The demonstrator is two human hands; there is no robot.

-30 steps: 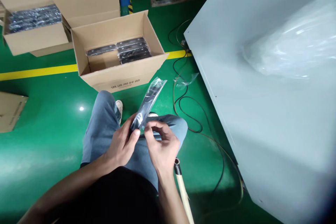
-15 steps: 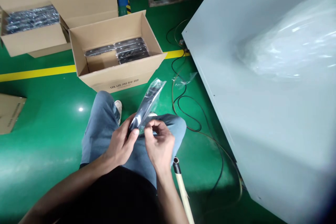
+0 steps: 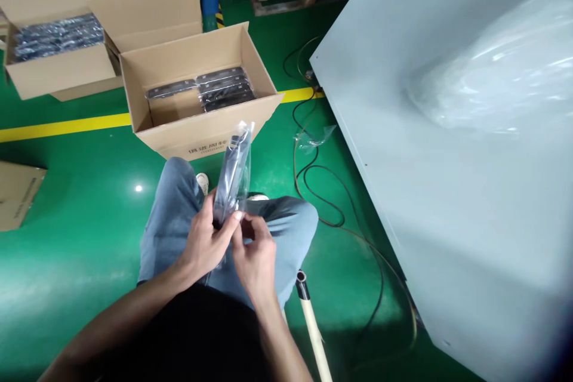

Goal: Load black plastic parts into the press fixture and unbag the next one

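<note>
A dark, long flat part in a clear plastic bag [image 3: 233,176] stands tilted upward above my lap. My left hand [image 3: 208,236] is closed round its lower end, the thumb across the front. Close beside it, my right hand [image 3: 255,250] pinches at the bag's lower right edge, thumb and fingertips together. The fingertips partly hide what they grip there. Beyond my knees stands an open cardboard box [image 3: 210,134] with several bagged dark parts [image 3: 226,86] lying in rows inside.
Another open carton [image 3: 58,74] with bagged parts stands at the far left. On the right is a large grey panel [image 3: 447,203] with clear plastic film on it. Cables [image 3: 333,221] and a plastic scrap [image 3: 316,138] lie on the green floor. A cream tube [image 3: 313,325] stands near my right arm.
The bagged part has turned more upright and shifted left. My right hand has moved left and slightly down, closer to my left hand.
</note>
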